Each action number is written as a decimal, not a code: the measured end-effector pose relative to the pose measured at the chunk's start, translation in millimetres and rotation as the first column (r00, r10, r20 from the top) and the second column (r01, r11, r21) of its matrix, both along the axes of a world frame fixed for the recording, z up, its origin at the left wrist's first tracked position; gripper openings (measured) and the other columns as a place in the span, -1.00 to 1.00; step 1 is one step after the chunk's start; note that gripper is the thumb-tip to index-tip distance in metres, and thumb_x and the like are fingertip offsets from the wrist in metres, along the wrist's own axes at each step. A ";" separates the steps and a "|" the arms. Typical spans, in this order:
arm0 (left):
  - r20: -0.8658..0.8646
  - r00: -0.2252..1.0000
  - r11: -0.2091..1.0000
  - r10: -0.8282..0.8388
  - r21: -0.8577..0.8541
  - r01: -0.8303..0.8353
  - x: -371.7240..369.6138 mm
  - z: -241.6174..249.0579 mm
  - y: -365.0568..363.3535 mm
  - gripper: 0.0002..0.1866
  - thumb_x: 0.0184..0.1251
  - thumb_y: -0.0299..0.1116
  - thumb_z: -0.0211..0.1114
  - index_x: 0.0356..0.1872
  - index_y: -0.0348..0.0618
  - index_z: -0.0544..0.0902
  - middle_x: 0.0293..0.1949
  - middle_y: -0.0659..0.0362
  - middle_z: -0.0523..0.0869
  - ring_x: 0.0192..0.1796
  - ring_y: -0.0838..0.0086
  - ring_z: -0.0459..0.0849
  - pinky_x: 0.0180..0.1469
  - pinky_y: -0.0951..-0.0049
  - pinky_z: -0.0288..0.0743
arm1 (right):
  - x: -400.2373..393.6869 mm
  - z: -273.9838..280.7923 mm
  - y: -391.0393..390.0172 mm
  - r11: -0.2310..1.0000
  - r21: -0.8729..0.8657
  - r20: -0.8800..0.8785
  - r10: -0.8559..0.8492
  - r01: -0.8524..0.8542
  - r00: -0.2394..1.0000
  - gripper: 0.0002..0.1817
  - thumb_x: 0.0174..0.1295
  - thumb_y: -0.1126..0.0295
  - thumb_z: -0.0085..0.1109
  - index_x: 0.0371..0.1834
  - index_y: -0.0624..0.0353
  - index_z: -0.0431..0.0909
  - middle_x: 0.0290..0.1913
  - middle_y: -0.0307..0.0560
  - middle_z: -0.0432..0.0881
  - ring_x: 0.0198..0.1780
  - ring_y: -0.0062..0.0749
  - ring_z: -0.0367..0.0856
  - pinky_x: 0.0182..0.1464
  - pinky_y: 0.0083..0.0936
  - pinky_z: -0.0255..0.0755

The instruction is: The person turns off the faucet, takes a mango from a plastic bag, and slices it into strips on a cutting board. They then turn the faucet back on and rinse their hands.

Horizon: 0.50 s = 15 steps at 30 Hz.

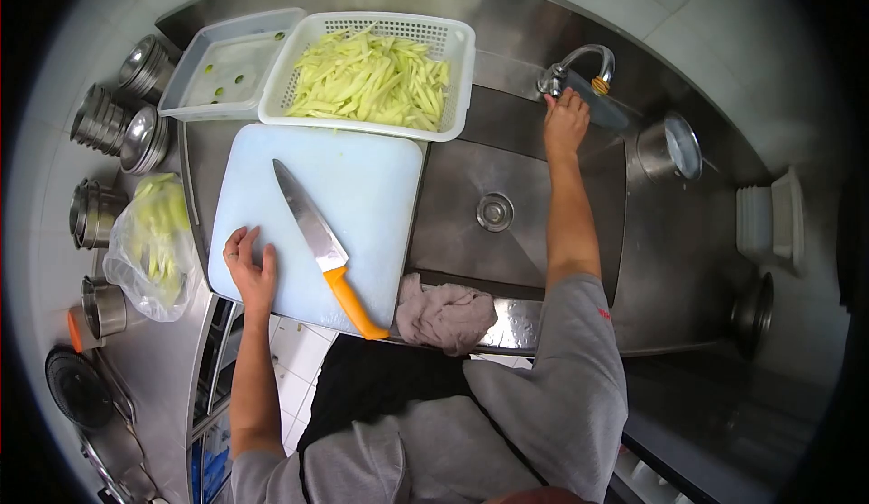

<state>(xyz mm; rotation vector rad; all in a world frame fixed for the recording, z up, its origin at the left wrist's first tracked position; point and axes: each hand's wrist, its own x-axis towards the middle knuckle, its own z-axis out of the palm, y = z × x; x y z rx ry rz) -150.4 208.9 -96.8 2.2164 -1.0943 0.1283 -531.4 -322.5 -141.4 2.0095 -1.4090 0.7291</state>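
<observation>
My left hand (pixel 251 271) rests on the near left part of a white cutting board (pixel 244 178), fingers a little bent and apart, with nothing in it. To its right lies a chef's knife (pixel 312 223) with an orange handle, its tip pointing to the far left. My right arm stretches over the sink (pixel 453 242), and my right hand (pixel 567 122) has its fingers around the faucet (pixel 552 79) at its base, partly hiding the knob. No running water can be made out under the spout.
Behind the board stand a white basket (pixel 468 61) of pale green vegetable strips (pixel 371 79) and a clear plastic tub (pixel 190 79). A crumpled cloth (pixel 445 314) lies on the sink's front edge. A metal pot (pixel 670 149) is at right; a bag of vegetables (pixel 156 242) at left.
</observation>
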 end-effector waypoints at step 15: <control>-0.001 1.000 1.000 0.010 -0.008 -0.010 -0.3 2.2 -2.0 -0.57 0.27 -0.44 0.41 0.19 -0.23 0.71 0.29 -0.12 0.56 0.36 0.01 0.49 0.39 0.10 0.45 | -2.2 14.6 4.9 0.987 0.157 -0.013 -0.020 0.022 1.000 -0.33 0.43 -0.12 0.23 0.30 0.28 0.62 0.15 0.02 0.71 0.17 -0.05 0.61 0.17 -0.12 0.51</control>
